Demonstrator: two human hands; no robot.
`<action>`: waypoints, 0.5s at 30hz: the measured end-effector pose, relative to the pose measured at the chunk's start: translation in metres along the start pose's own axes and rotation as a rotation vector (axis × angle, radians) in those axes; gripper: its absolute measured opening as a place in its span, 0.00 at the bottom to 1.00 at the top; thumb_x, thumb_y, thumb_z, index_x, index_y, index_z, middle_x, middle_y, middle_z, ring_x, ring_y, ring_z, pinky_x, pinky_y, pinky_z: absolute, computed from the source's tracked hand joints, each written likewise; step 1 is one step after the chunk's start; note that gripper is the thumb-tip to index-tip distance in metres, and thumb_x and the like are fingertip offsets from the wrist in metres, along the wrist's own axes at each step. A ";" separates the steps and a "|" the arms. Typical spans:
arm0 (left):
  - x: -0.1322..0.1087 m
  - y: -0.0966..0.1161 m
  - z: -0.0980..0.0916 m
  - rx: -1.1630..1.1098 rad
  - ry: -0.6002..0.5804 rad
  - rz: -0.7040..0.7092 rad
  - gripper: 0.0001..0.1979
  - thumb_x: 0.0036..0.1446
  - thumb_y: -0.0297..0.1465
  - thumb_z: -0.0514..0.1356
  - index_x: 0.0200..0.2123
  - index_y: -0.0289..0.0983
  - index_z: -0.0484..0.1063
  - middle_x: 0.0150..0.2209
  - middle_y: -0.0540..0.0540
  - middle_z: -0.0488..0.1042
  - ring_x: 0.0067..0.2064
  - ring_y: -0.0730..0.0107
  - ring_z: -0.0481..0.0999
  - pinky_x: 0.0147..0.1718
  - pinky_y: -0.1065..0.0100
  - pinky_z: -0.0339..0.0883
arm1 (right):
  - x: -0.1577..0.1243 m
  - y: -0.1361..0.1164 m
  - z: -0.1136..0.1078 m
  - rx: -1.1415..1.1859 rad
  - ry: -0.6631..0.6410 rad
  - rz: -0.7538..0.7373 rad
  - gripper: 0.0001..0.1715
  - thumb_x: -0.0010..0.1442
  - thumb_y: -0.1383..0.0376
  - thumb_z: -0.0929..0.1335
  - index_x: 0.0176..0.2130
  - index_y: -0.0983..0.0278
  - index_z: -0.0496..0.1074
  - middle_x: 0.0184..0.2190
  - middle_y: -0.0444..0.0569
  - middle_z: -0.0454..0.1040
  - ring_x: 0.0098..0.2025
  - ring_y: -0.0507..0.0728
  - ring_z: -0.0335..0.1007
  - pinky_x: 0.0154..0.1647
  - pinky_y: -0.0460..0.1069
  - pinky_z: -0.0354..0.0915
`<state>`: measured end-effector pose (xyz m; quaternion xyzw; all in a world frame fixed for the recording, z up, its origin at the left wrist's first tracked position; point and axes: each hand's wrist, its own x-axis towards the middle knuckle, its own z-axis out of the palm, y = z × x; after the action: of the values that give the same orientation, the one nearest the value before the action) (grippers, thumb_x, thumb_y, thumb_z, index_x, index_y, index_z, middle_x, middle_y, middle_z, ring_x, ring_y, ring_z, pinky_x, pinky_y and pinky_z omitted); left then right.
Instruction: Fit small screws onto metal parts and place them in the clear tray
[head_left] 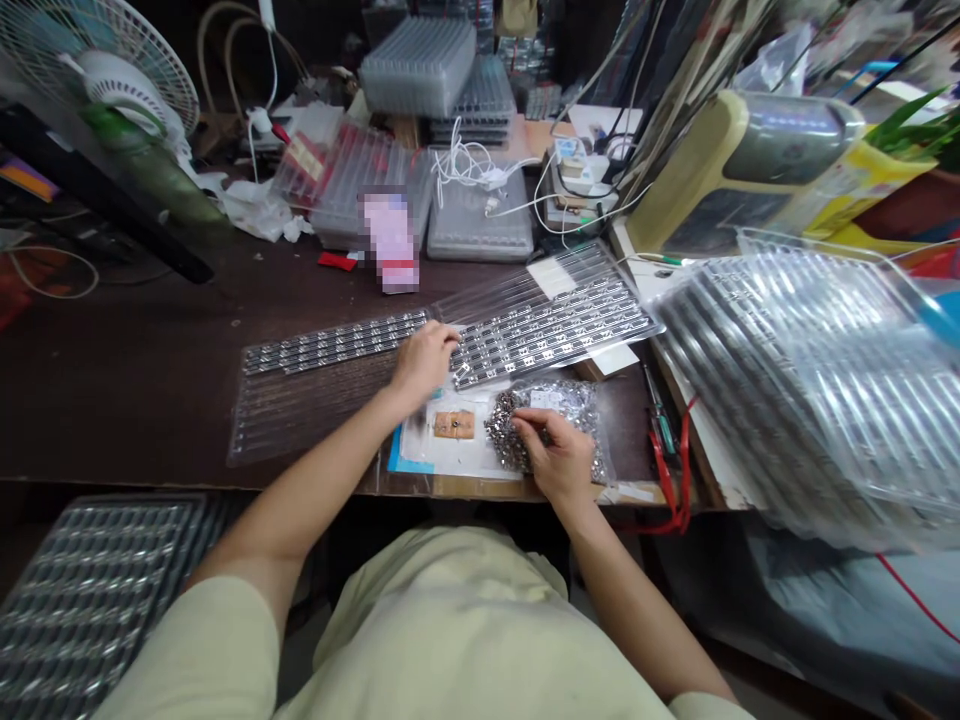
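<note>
L hand (424,365) lies palm-down, fingers loosely spread, on the join between a clear plastic tray (551,325) and a long strip tray (334,340), both loaded w/ rows of small metal parts. R hand (551,455) has thumb + index pressed together in a pinch, right over a clear bag of small silver metal parts (544,425) near the desk's front edge; whatever's in the pinch is too small to tell. Bag lies just beside a white sheet (416,445) w/ a tan piece (454,425) on it, blue card (401,452) under its left corner. A clear ribbed tray (300,410) sits under the strip, front edge of desk (150,470). Two screwdrivers (658,415) + red cord (681,480) by the R side of the bag. Big stack of clear trays (795,380) at desk's R end, cream machine (750,170) behind it. Grey lidded trays (480,228), white cables (465,165) and a pixelated pink item (390,240) along the back; fan (112,80) in the back L corner.
</note>
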<state>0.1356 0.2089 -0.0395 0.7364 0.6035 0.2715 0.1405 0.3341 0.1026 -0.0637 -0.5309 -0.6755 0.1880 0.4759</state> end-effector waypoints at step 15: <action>-0.029 -0.031 -0.037 -0.722 -0.158 -0.210 0.16 0.56 0.36 0.59 0.46 0.36 0.70 0.32 0.47 0.74 0.29 0.72 0.74 0.29 0.71 0.68 | 0.006 -0.015 0.057 -0.332 -0.290 -0.151 0.08 0.61 0.58 0.68 0.37 0.54 0.78 0.38 0.43 0.77 0.38 0.54 0.63 0.41 0.52 0.52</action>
<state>0.0856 0.1835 -0.0333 0.5924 0.5285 0.3933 0.4638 0.2781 0.1169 -0.0772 -0.5170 -0.7964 0.1127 0.2927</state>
